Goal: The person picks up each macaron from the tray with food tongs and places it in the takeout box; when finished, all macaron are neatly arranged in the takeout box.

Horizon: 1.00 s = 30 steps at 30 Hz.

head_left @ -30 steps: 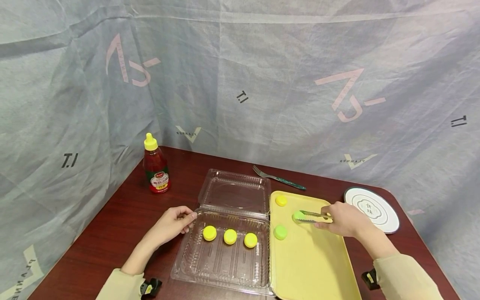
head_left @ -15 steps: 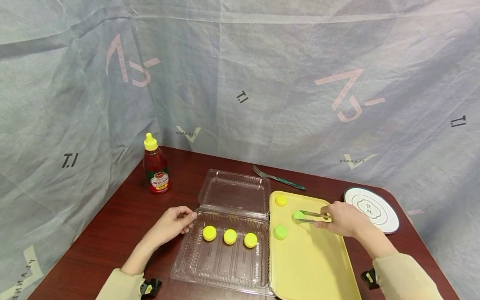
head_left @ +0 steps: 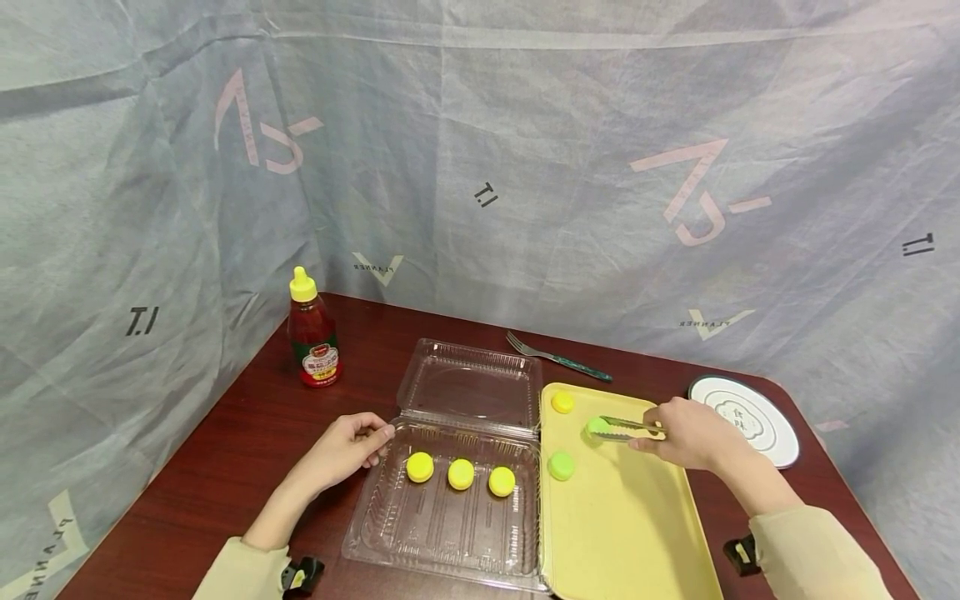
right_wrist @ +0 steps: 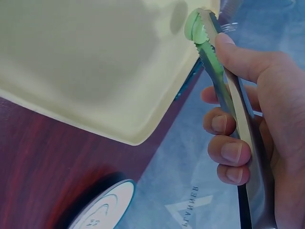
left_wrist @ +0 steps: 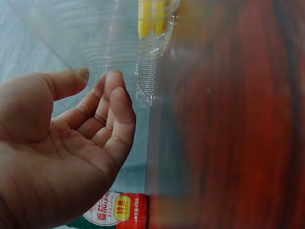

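Observation:
My left hand (head_left: 341,450) pinches the left rim of a clear plastic clamshell container (head_left: 442,533), whose lid (head_left: 468,387) lies folded back. In the left wrist view, the thumb and fingertips meet at the plastic's edge. Three yellow macarons (head_left: 461,473) sit in a row inside the base. My right hand (head_left: 686,433) grips metal tongs (right_wrist: 243,114) over a yellow tray (head_left: 622,525). The toothed ends of the tongs stand around a green macaron (right_wrist: 194,27). Another green macaron (head_left: 561,465) and a yellow macaron (head_left: 562,402) lie along the tray's left side.
A ketchup bottle (head_left: 318,346) with a yellow cap stands at the back left. Behind the tray lies a fork (head_left: 558,358). A white plate (head_left: 772,429) is on the right, partly behind my right hand. Grey cloth (head_left: 480,167) hangs behind the table.
The tongs have tilted slightly at the green macaron, their upper arm now sitting a little higher. My left hand and the container stay in place.

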Each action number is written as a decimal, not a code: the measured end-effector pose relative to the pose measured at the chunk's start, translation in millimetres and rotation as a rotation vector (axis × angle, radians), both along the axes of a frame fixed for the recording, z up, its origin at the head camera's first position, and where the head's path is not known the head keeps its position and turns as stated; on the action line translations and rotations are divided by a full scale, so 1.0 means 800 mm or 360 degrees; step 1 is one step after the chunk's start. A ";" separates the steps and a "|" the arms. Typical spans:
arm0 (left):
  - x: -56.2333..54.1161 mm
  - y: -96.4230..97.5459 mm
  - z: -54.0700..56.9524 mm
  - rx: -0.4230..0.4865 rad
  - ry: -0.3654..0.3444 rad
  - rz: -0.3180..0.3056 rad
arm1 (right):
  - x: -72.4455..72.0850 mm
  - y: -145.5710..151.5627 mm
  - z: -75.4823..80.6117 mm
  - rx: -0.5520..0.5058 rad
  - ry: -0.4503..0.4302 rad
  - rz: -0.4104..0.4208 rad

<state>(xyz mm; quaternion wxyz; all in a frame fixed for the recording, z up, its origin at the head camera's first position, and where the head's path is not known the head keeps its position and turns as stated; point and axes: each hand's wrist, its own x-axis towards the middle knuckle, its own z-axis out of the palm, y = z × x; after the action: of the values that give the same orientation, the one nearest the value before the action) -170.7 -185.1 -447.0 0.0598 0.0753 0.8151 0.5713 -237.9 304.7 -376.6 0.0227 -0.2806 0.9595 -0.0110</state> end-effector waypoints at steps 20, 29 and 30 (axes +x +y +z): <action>-0.001 -0.001 -0.003 -0.0017 -0.0015 0.0015 | 0.020 -0.060 0.059 -0.0005 0.0142 0.0154; -0.002 -0.002 -0.004 -0.0009 -0.0011 0.0002 | 0.034 -0.093 0.079 -0.0016 0.0220 0.0223; -0.002 -0.002 -0.004 -0.0011 -0.0010 0.0001 | 0.036 -0.096 0.081 -0.0012 0.0219 0.0226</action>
<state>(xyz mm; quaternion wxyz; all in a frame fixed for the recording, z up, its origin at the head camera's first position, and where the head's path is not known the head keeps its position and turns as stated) -172.5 -186.5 -449.9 0.0624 0.0730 0.8170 0.5686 -208.9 227.7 -311.5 -0.0435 -0.3480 0.9364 0.0062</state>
